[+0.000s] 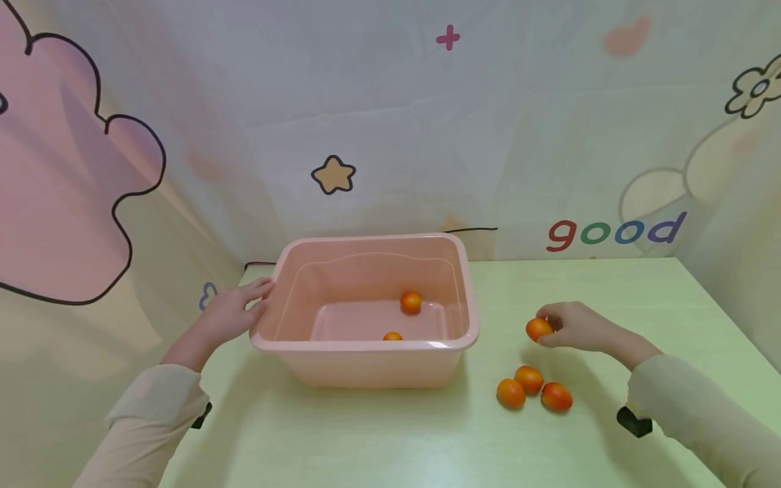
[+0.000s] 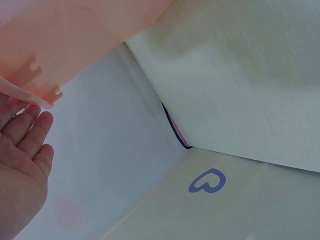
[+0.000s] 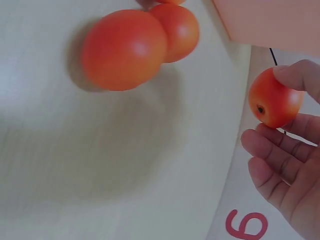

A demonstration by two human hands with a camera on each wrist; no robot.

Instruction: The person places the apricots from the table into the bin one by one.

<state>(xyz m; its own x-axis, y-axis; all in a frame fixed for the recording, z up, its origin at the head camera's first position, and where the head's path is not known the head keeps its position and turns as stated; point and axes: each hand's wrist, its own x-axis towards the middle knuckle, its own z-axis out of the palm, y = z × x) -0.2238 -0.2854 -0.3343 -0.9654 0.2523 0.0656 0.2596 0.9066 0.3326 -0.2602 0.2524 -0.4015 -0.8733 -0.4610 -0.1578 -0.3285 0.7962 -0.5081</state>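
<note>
A small orange fruit is held by the right hand, just above the pale green table, to the right of the pink tub. In the right wrist view the fruit is pinched between the thumb and the curled fingers, so the fingers are closed round it but not tight.

Three more orange fruits are seen lying on the table, close together and nearer to the person than the held one. They are set well apart from the tub. Two of them are seen touching in the right wrist view.

The left hand is laid against the left rim of the tub. Its fingers are seen almost straight and relaxed, and nothing is gripped by them; the rim is only touched.

Inside the tub two orange fruits are seen: one near the middle of the floor, and one by the near wall, partly hidden by the rim.

A cloth with drawings, a star and the word "good", is hung behind the table.
</note>
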